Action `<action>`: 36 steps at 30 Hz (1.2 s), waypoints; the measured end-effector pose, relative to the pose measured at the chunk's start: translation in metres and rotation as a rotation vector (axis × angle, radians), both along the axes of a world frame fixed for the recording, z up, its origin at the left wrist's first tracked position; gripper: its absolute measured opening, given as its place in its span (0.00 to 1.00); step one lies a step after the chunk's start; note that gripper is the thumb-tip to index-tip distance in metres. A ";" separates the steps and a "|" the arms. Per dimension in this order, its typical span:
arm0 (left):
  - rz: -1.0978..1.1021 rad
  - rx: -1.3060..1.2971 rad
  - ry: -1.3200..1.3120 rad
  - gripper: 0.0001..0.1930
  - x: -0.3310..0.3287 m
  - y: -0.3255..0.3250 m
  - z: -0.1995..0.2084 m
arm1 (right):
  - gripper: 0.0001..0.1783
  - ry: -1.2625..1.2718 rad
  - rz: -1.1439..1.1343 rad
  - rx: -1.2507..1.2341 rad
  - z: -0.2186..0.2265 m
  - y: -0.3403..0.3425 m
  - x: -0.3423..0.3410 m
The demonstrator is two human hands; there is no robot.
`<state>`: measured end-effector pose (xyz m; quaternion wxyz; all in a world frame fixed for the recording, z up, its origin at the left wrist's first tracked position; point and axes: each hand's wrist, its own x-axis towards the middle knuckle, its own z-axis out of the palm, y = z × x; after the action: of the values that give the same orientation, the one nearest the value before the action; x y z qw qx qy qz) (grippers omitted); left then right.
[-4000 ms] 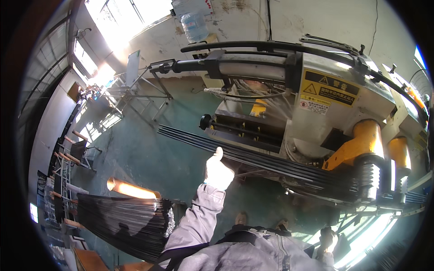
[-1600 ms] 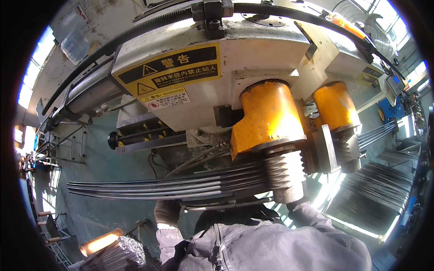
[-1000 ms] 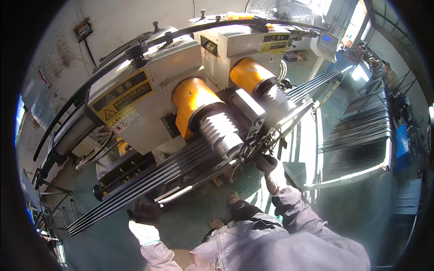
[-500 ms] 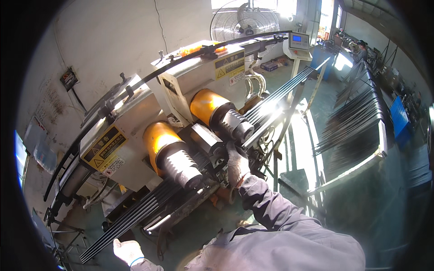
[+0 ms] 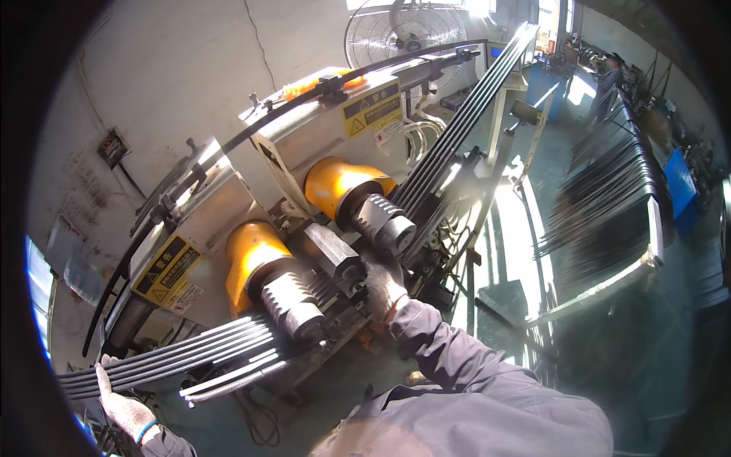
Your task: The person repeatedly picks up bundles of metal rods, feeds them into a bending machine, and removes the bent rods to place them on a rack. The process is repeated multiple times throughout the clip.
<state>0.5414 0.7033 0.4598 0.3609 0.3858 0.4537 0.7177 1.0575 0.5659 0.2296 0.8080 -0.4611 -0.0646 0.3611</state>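
Note:
Several long metal rods (image 5: 221, 340) pass side by side through a machine, under two ribbed dark rollers (image 5: 288, 298) with orange-yellow collars (image 5: 253, 255). At their left end my gloved left hand (image 5: 126, 407) grips the rods, thumb in front and fingertips showing above them. My gloved right hand (image 5: 384, 286) reaches into the machine, close to a dark block (image 5: 327, 247) between the rollers. Its fingers are lost in shadow, so what they touch cannot be made out. Beyond the second roller the rods' far part (image 5: 468, 114) slants up to the right.
A curved black bar (image 5: 259, 120) arches over the machine housings, which carry yellow warning labels (image 5: 166, 270). Behind stands a large fan (image 5: 407, 38). To the right, a rack (image 5: 655, 228) holds many thin dark rods; a person (image 5: 611, 72) stands farther back.
My left hand has moved left and up and now grips the rods. Their left end has risen, and their far end has swung up. My right hand stays at the machine.

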 end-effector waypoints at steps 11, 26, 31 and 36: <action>-0.324 0.262 0.241 0.20 0.155 -0.011 0.085 | 0.20 -0.642 0.019 0.041 -0.009 0.006 0.026; -0.530 0.391 0.879 0.15 0.283 -0.010 0.103 | 0.24 -0.822 0.026 -0.055 -0.026 0.003 0.034; -0.521 0.340 0.876 0.15 0.285 -0.023 0.105 | 0.20 -0.766 0.039 -0.045 -0.032 0.006 0.036; -0.546 0.379 0.827 0.14 0.288 -0.026 0.106 | 0.26 -0.654 0.046 0.051 -0.034 0.010 0.037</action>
<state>0.8289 0.6771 0.5654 0.2494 0.7991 0.3035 0.4551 1.0944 0.5759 0.1951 0.7473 -0.5308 -0.3399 0.2103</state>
